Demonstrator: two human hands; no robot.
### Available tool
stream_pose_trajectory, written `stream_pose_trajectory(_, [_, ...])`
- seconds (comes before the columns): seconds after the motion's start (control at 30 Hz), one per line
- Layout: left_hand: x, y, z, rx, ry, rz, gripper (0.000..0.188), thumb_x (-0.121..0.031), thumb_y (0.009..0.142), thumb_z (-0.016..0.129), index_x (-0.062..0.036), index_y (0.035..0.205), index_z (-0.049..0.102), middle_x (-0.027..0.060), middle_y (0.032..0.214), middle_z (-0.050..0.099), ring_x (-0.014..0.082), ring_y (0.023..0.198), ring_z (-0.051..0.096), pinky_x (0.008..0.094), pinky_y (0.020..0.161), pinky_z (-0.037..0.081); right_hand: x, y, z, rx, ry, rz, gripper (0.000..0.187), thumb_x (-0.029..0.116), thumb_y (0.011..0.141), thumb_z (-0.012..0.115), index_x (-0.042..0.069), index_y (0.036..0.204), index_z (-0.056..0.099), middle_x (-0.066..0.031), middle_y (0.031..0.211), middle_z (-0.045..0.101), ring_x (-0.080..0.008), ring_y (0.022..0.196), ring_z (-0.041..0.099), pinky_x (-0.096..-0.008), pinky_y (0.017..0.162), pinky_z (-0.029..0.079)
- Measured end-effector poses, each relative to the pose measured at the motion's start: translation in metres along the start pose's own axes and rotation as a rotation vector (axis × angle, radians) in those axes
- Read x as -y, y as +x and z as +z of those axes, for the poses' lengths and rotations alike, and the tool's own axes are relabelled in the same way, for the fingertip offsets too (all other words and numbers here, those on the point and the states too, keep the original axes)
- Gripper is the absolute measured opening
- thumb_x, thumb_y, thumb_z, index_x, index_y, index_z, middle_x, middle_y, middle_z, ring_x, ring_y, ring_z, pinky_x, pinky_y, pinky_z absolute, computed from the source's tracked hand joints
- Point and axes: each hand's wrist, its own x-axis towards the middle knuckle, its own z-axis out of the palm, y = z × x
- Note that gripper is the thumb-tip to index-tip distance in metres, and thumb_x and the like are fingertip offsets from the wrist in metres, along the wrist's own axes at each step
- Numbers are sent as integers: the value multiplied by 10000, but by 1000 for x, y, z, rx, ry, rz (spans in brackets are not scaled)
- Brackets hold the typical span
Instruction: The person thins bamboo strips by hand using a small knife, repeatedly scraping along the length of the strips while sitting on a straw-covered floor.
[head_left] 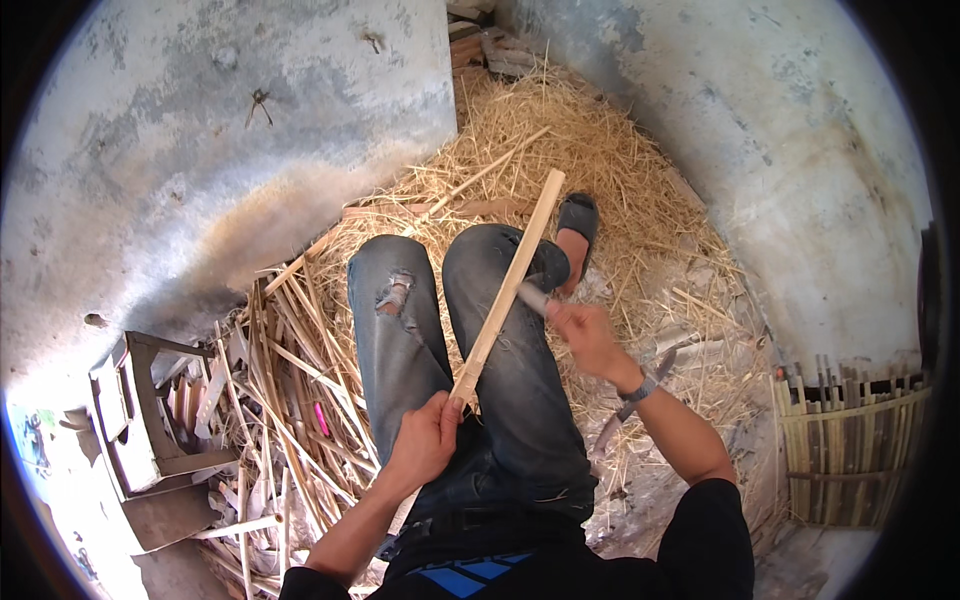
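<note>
A long pale bamboo strip (510, 280) lies slanted across my jeans-clad legs (500, 380), its far end reaching toward the straw. My left hand (425, 440) grips the near end of the strip above my lap. My right hand (585, 335), with a watch on the wrist, holds a knife handle (535, 298), and the blade meets the strip about halfway along. The blade itself is mostly hidden behind the strip.
Straw (560, 150) covers the ground ahead between two grey walls. A heap of split bamboo strips (290, 400) lies to my left, next to a small wooden stool (135, 420). A woven bamboo piece (850, 440) stands at the right. My sandalled foot (578, 225) rests on the straw.
</note>
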Motion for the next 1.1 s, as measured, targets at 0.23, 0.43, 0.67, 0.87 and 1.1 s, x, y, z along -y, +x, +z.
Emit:
stream_pose_trajectory(0.23, [1,1,3,-36,22,39,372,-271,1090,475,-16,849,600,139,538,534,277,485,589,410,524,429,2,16,0,-78,-49,-38,544,389,1072,528,-42,753,622,-168,535,456,-231,467,421,-411,493,361])
stream_pose_trajectory(0.43, [2,0,4,-45,29,32,365,-254,1089,468,-17,844,599,138,534,536,277,477,585,408,520,428,4,-16,18,145,-41,-49,503,371,1063,543,-35,783,644,-202,587,506,-270,495,494,-409,527,403])
stream_pose_trajectory(0.67, [-2,12,6,-33,-16,10,381,-275,1090,474,-17,837,597,128,527,533,263,459,557,401,513,425,2,-7,3,57,64,-11,491,366,1061,546,-34,795,646,-211,589,495,-295,494,464,-403,516,386])
stream_pose_trajectory(0.87, [-8,14,7,-45,17,20,379,-278,1088,480,-17,842,600,141,545,537,274,482,569,407,525,426,2,11,4,-70,-50,-59,507,379,1071,531,-28,791,647,-194,560,464,-267,480,394,-412,502,367])
stream_pose_trajectory(1.1, [-1,19,13,-83,45,55,378,-274,1091,473,-10,846,591,144,544,532,272,483,569,409,526,425,5,-16,19,191,8,-64,486,358,1068,539,-36,810,661,-215,579,496,-283,474,465,-413,507,382])
